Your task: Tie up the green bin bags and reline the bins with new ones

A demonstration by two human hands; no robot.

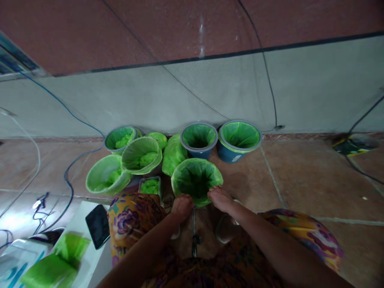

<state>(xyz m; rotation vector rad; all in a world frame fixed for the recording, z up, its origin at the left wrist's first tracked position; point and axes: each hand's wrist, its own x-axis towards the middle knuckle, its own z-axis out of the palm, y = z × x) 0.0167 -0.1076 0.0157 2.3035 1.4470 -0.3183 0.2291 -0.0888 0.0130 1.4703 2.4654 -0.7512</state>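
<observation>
A trash bin (pixel 177 176) lined with a translucent green plastic bag (pixel 197 163) stands on the floor between my feet. The bag is folded out over the rim and hides most of the bin. At the near left of the rim, my left hand (pixel 182 205) is closed on the bag's edge. My right hand (pixel 221 198) grips the same edge at the near right, knuckles up. My fingertips are partly hidden. Just behind stand two blue bins with grey rims, a left one (pixel 199 153) and a right one (pixel 233 157), both lined with green bags.
Several green-lined bins (pixel 141 156) holding crumpled green plastic stand at left, beside a small clear tub (pixel 150 186). A phone (pixel 98 226) and folded green bags (pixel 49 272) lie on a white surface (pixel 90 244) at lower left. Cables (pixel 70 180) run along the wall and floor.
</observation>
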